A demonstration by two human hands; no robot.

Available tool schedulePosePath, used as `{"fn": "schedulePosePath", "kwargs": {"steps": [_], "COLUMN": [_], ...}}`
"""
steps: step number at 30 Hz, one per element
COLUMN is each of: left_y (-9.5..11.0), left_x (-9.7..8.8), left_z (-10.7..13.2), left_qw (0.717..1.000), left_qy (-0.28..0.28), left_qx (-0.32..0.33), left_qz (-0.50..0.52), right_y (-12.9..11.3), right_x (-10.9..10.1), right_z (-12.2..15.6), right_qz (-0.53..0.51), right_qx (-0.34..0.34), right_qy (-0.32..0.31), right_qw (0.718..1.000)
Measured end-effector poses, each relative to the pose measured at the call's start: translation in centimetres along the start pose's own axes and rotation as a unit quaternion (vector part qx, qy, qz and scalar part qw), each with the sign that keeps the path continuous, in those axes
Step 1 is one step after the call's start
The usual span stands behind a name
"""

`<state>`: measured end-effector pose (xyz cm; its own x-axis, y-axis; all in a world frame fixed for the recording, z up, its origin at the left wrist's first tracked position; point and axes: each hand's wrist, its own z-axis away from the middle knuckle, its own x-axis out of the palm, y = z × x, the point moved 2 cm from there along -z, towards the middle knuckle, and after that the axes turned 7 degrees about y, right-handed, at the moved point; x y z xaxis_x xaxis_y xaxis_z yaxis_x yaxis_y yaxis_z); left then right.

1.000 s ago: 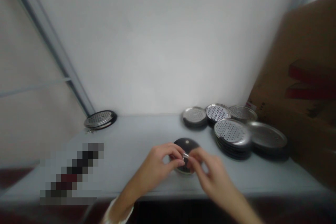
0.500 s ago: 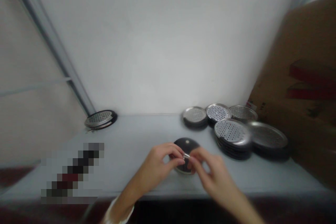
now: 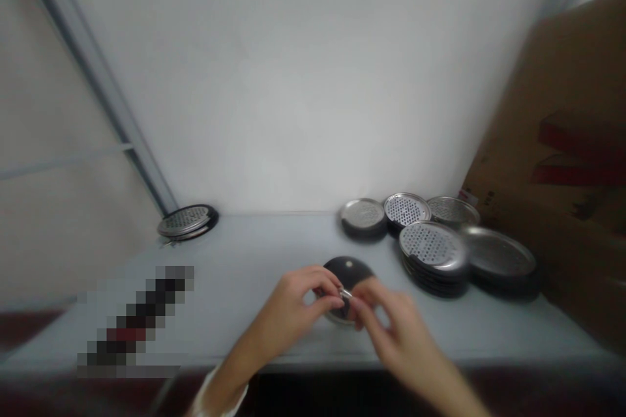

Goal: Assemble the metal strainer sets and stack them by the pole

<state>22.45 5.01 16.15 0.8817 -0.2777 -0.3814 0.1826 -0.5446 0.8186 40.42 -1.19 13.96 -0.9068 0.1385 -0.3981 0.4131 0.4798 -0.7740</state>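
The left hand (image 3: 288,316) and right hand (image 3: 401,335) meet low over the middle of the pale surface (image 3: 254,254), their fingers curled inward and pinched together. Between the fingertips (image 3: 334,300) of the left hand and those of the right sits a small silver piece (image 3: 346,294), too small and blurred to identify. Directly behind and beneath it lies a round dark disc (image 3: 348,267) with a pale central dot, its lower part hidden by the hands and a metal edge showing beneath them. The hands cover where the silver piece meets the disc, so I can't tell whether the two are joined. To the right, near the hands but not touching them, perforated metal discs (image 3: 433,246) lie in overlapping stacks, with a plain-faced metal disc (image 3: 497,255) beside them. A brown cardboard box (image 3: 552,143) leans behind that group, its contents out of sight. Far to the left, a single perforated disc with a dark rim (image 3: 186,221) sits by the wall (image 3: 293,78), and a long dark object (image 3: 134,322) lies pixelated on the near left of the surface. A white sleeve (image 3: 215,391) shows at the left wrist.
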Motion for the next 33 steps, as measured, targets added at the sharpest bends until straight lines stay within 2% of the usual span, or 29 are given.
{"fn": "schedulePosePath", "kwargs": {"steps": [9, 18, 25, 33], "left_y": [0.1, -0.7, -0.4, -0.1], "left_x": [0.0, 0.0, 0.1, 0.2], "left_z": [0.1, 0.0, 0.0, 0.0], "left_qw": [1.0, 0.999, 1.0, 0.999], "left_qy": [-0.023, 0.015, -0.002, -0.014], "left_qx": [0.007, -0.017, -0.011, -0.035], "left_qz": [0.003, -0.03, -0.005, 0.0], "right_y": [1.0, 0.3, 1.3, 0.5], "right_x": [0.0, 0.3, 0.1, 0.6], "right_z": [-0.2, -0.1, -0.2, -0.1], "right_qz": [0.019, -0.008, 0.004, -0.026], "right_qx": [-0.01, -0.002, -0.002, 0.016], "right_qy": [0.03, 0.01, 0.041, -0.007], "right_qw": [0.999, 1.0, 0.999, 1.0]}}
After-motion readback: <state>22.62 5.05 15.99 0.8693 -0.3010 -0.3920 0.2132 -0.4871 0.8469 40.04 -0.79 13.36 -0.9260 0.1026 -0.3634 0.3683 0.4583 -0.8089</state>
